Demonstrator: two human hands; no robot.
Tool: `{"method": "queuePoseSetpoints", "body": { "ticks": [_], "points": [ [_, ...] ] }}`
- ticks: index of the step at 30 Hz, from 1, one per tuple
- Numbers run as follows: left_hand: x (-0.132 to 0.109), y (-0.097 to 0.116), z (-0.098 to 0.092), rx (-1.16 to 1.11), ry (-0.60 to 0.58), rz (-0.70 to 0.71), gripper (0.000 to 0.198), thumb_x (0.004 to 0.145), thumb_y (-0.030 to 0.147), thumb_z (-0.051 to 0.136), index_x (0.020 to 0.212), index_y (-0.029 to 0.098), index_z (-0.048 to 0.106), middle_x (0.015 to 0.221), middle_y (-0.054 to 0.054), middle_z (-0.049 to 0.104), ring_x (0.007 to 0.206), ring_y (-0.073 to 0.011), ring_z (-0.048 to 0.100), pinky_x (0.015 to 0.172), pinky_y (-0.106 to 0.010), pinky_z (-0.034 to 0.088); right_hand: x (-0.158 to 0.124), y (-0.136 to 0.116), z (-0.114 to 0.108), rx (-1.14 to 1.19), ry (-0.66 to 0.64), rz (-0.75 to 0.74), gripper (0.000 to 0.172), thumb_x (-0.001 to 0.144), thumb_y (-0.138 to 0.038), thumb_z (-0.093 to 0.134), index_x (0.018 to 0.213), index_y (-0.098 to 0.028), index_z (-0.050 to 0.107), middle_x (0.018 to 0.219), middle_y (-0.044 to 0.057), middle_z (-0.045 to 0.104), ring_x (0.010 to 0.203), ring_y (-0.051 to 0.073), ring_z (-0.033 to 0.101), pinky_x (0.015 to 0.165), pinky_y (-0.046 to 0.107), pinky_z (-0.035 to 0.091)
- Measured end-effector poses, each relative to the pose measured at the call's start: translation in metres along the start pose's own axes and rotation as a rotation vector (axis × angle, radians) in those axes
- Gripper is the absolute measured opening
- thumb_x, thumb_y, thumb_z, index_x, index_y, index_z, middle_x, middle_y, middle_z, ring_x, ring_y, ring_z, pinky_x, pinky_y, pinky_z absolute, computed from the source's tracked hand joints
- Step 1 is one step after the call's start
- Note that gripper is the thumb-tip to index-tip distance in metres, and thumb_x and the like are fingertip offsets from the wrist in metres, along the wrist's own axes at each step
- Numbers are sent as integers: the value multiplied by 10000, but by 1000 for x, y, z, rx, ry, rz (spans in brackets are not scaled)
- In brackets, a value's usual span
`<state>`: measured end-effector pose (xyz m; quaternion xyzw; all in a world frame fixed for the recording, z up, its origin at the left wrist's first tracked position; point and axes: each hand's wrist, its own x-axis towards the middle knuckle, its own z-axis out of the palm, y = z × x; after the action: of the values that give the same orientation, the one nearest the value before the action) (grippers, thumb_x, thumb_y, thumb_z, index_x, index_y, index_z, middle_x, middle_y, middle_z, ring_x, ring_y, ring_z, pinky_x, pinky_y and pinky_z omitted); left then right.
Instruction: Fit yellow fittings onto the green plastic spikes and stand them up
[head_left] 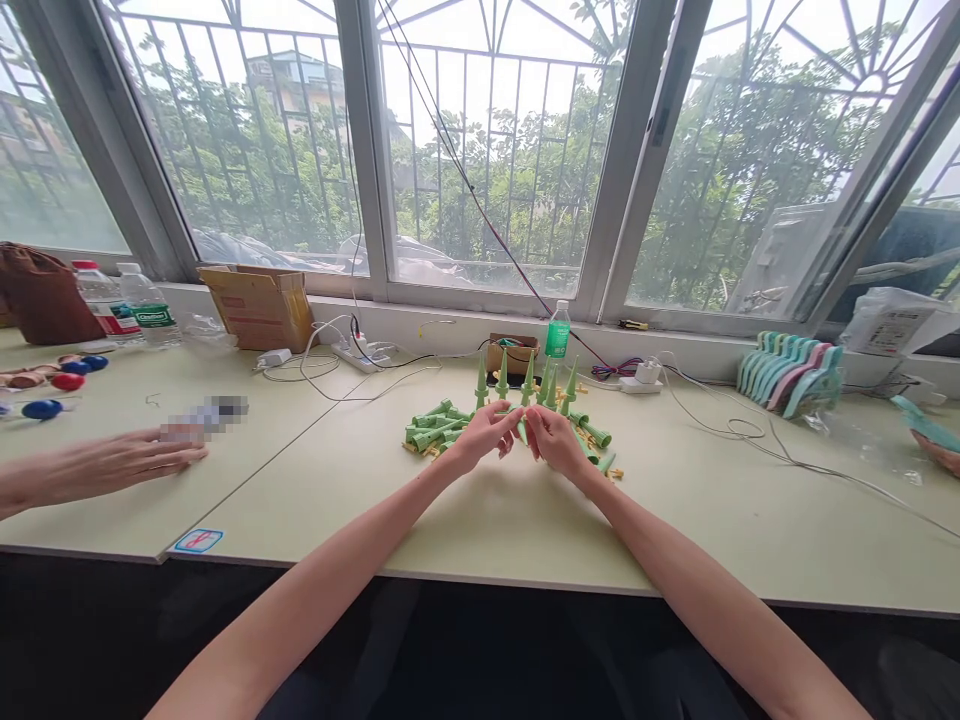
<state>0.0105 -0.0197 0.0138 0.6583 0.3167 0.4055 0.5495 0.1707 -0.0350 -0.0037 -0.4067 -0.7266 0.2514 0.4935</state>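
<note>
Between the fingertips of my left hand (482,432) and my right hand (556,438) is a small pointed green plastic cone (523,430), its tip angled down. Both hands are closed in a pinch around it, just above the table. Behind them several green spike-like cones (481,384) stand upright in a row. A loose heap of green tapered tubes (435,424) lies beside my left hand, with small yellow pieces mixed in. More green tubes (598,435) lie past my right hand, partly hidden by it.
Another person's hand (112,465) rests at the left, near a pixelated patch. A small cardboard box (512,357) and a green-labelled bottle (558,330) stand behind the cones. White cables run from a power strip (364,350). Pastel hangers (787,372) stand at the right.
</note>
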Motion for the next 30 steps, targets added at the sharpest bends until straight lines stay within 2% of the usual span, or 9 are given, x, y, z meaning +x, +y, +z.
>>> {"method": "queuePoseSetpoints", "body": {
  "ticks": [6, 11, 22, 30],
  "points": [
    [2, -10, 0, 158, 15, 144, 487, 790, 559, 607, 1073, 185, 475, 610, 61, 468, 430, -83, 496, 381, -202, 375, 2, 4, 1, 64, 12, 65, 599, 908, -654, 319, 521, -205, 409, 415, -11, 489, 357, 102, 439, 440, 241, 374],
    [1, -14, 1, 276, 15, 241, 452, 802, 507, 611, 1124, 203, 519, 766, 5, 543, 460, -66, 506, 377, -190, 364, 4, 8, 1, 59, 9, 102, 654, 912, -645, 307, 436, -205, 397, 382, 12, 484, 357, 103, 449, 436, 238, 385],
    [3, -7, 4, 178, 99, 205, 410, 801, 428, 629, 1116, 189, 521, 769, 6, 536, 410, -52, 493, 356, -197, 380, 4, 2, 3, 90, 21, 70, 569, 918, -630, 323, 572, -195, 443, 457, -12, 505, 346, 98, 450, 404, 234, 356],
    [3, -10, 4, 147, 118, 201, 431, 805, 466, 628, 1121, 208, 492, 833, 6, 530, 405, -45, 505, 345, -195, 394, 3, 3, 1, 42, 34, 38, 502, 936, -579, 339, 634, -193, 448, 526, -23, 522, 360, 92, 470, 416, 231, 369]
  ]
}}
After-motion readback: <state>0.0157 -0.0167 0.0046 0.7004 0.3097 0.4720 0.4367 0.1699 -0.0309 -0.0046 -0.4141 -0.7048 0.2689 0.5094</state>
